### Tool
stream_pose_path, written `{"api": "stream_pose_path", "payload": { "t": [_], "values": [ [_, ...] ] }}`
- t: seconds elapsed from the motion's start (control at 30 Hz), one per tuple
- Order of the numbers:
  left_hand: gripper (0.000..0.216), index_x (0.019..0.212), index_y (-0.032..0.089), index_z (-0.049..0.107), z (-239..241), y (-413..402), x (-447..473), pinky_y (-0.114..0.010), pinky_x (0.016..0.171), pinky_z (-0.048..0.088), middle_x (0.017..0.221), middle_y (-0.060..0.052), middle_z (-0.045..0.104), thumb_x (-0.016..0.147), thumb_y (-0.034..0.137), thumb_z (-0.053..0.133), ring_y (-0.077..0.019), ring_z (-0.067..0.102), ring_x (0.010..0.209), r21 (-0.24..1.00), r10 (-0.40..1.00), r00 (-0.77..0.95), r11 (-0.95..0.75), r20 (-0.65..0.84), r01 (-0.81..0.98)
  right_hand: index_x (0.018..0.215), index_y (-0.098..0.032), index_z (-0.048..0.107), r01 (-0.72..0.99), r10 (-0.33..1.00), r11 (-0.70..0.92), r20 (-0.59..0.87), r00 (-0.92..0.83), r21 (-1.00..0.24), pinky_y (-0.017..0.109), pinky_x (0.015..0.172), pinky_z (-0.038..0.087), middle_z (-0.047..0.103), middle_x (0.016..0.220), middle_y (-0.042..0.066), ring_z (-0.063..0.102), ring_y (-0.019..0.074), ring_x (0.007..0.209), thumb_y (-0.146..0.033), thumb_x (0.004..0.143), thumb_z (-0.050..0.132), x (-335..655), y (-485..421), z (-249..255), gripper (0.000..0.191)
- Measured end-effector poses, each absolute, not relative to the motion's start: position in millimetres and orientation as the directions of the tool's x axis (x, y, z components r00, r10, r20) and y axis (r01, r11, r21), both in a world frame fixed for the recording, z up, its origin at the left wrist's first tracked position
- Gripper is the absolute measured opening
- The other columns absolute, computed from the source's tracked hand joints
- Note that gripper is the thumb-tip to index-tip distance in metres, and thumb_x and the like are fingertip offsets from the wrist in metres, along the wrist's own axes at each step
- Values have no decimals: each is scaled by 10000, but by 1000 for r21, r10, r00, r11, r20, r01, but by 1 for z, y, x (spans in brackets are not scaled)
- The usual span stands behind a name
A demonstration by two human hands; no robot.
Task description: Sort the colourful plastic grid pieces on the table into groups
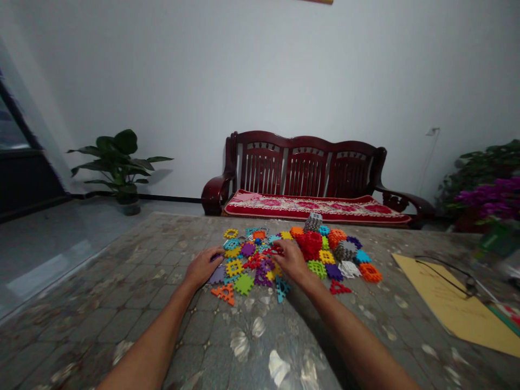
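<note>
A loose spread of plastic interlocking puzzle pieces point(234, 267) in many colours lies on the table in front of me. At the left edge of this spread rests my left hand point(205, 265), its fingers loosely extended beside a flat purple piece point(218, 275). My right hand point(291, 260) reaches over the right side of the spread, thumb and fingers bent around a red interlocking piece point(277, 249) that they partly hide. Near it lie a lime green square point(244, 284), an orange triangle point(224, 294) and a teal triangle point(281, 288).
Right of my right hand sit assembled blocks: a red one point(309, 245), grey ones point(346, 249) and an orange one point(370, 272). Farther right are a yellow envelope point(450, 303), eyeglasses point(469, 286) and purple flowers point(493, 197). A wooden bench point(306, 162) stands behind the table.
</note>
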State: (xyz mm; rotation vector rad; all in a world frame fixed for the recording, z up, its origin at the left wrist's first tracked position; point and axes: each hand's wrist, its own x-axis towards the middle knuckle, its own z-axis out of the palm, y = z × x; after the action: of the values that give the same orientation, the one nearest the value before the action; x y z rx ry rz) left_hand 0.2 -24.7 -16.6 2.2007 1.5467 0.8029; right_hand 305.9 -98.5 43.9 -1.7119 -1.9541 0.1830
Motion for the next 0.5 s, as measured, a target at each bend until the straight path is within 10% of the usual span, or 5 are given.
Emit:
{"api": "stream_pose_path", "payload": {
  "t": [0.13,0.5],
  "values": [
    [354,1047,235,730,-17,-24,0,-405,1076,428,1300,-51,672,824,375,493,-249,602,1209,573,927,252,-371,279,731,1156,-233,681,654,897,364,439,-54,-663,358,882,534,706,1115,57,665,204,957,-198,765,648,362,-140,40,394],
    [385,1037,227,734,-21,-19,-2,-406,1077,427,1277,-68,683,820,425,485,-255,605,1202,564,924,246,-374,292,736,1136,-211,701,491,931,118,269,248,-863,394,857,568,751,1043,75,701,261,958,-243,615,713,475,-208,16,522]
  ]
}}
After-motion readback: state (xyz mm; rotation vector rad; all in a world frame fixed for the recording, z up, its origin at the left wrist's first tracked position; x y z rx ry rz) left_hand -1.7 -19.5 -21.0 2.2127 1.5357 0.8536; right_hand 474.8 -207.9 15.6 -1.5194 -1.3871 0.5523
